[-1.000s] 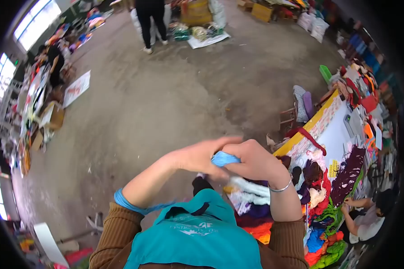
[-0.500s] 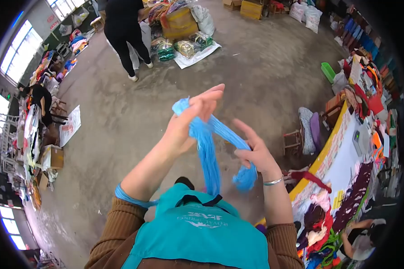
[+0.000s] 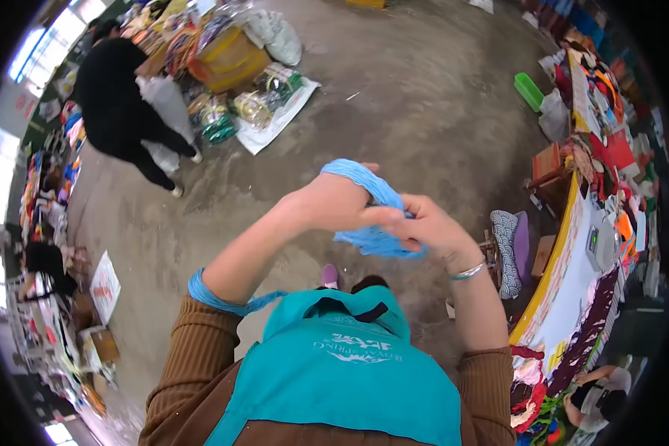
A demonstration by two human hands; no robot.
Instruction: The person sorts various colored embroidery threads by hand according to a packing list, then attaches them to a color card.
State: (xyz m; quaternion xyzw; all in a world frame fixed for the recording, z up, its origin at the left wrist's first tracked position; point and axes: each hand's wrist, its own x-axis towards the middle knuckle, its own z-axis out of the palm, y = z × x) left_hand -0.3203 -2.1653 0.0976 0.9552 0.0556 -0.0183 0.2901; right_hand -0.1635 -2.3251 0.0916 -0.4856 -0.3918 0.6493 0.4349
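Observation:
Light-blue yarn [image 3: 383, 241] is looped over the back of my left hand [image 3: 334, 202], and its loose bunch hangs below the fingers. My left thumb presses on the strands, while the yarn partly hides the other fingers. Close against it, my right hand [image 3: 437, 229] is closed on the same yarn, with its fingertips meeting the left thumb. More blue yarn [image 3: 219, 296] circles my left forearm near the sleeve cuff and trails to the teal apron [image 3: 334, 372].
A person in black [image 3: 119, 97] bends at the upper left beside wrapped bundles [image 3: 253, 110] and a yellow-taped box [image 3: 234, 63]. On the right stands a long table [image 3: 561, 297] heaped with textiles. A green bin [image 3: 528, 92] is beyond it; another person [image 3: 602, 398] sits lower right.
My right hand has moved in against my left, and the hanging yarn is now gathered around the left hand. The view has turned, shifting the room's contents. The person in black now bends over.

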